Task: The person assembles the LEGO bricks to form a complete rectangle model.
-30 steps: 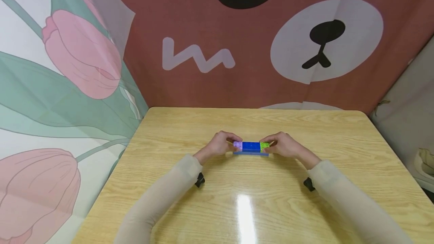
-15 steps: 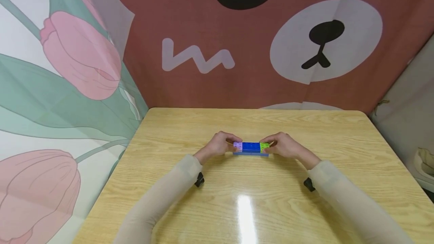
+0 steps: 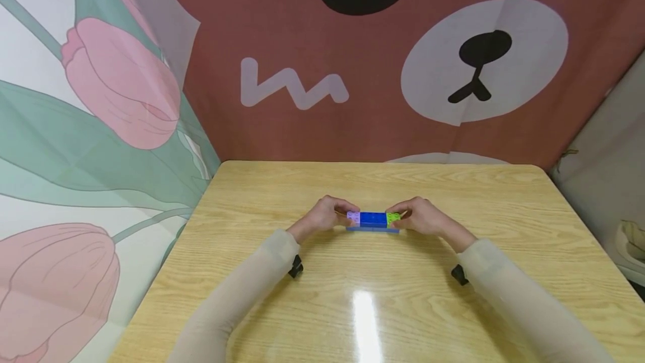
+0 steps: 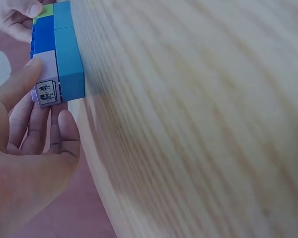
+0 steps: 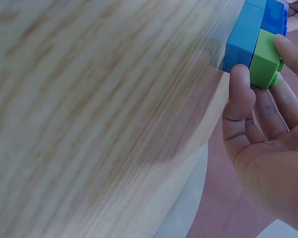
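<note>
In the middle of the table, a short two-layer block of toy building bricks lies between both hands. Two light blue bricks (image 4: 70,62), set end to end, form the bottom layer. On top sit a dark blue brick (image 3: 373,219) in the centre, a lavender brick (image 4: 48,63) with a small printed picture at the left end, and a lime green brick (image 5: 263,60) at the right end. My left hand (image 3: 325,215) pinches the lavender brick between thumb and fingers. The lime green brick is held the same way by my right hand (image 3: 423,216).
The wood-grain table (image 3: 373,273) runs up to a brown hanging cloth (image 3: 322,133) with a cartoon bear face. A flower-print cloth (image 3: 75,184) hangs at the left. Dark wrist-camera parts (image 3: 296,267) show beneath the sleeves.
</note>
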Motion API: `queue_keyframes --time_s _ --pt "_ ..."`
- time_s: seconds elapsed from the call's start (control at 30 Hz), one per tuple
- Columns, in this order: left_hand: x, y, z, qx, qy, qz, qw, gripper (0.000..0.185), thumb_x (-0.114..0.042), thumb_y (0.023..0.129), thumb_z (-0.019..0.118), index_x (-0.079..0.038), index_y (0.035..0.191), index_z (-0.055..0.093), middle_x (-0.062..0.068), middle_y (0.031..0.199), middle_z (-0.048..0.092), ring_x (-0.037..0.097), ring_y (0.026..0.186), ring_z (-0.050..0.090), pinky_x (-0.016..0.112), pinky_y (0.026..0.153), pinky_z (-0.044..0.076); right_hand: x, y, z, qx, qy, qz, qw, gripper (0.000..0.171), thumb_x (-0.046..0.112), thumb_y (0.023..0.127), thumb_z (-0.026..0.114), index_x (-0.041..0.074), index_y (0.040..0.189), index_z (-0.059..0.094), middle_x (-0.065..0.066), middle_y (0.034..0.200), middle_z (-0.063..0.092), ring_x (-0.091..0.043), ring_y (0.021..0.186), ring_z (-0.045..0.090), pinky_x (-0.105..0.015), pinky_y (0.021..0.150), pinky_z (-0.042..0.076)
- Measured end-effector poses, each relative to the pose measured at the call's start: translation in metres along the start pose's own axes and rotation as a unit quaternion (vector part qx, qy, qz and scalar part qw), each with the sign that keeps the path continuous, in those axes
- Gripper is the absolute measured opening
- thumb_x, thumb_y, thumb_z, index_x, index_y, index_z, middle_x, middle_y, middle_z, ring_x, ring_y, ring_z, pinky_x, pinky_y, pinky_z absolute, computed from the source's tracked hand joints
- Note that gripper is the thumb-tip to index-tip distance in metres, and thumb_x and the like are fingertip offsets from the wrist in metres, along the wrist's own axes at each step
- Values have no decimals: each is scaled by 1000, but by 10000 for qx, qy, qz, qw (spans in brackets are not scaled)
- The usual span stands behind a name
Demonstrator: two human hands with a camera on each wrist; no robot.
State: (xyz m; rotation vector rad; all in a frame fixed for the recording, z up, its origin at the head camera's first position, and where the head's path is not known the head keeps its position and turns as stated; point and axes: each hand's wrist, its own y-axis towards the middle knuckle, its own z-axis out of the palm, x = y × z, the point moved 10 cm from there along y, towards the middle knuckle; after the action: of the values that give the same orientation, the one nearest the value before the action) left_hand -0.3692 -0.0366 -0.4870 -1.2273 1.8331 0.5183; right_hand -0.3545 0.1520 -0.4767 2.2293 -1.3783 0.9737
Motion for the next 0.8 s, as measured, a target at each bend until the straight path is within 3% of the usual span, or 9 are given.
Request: queue_keyframes --time_s 0.37,0.8 --pt "-4 -2 3 -62 299 160 9994 23 -21 75 78 -26 96 71 -12 88 64 8 81 58 24 67 48 -1 -1 3 -16 98 -11 9999 32 26 80 74 17 111 69 -2 107 64 -17 84 58 -32 63 47" --pt "-7 -3 -5 -126 477 172 9986 22 -23 74 78 -23 95 73 -10 84 64 8 79 58 24 66 48 -1 1 1 15 100 76 9999 34 27 80 73 19 113 68 -2 109 63 -17 89 57 -32 65 48"
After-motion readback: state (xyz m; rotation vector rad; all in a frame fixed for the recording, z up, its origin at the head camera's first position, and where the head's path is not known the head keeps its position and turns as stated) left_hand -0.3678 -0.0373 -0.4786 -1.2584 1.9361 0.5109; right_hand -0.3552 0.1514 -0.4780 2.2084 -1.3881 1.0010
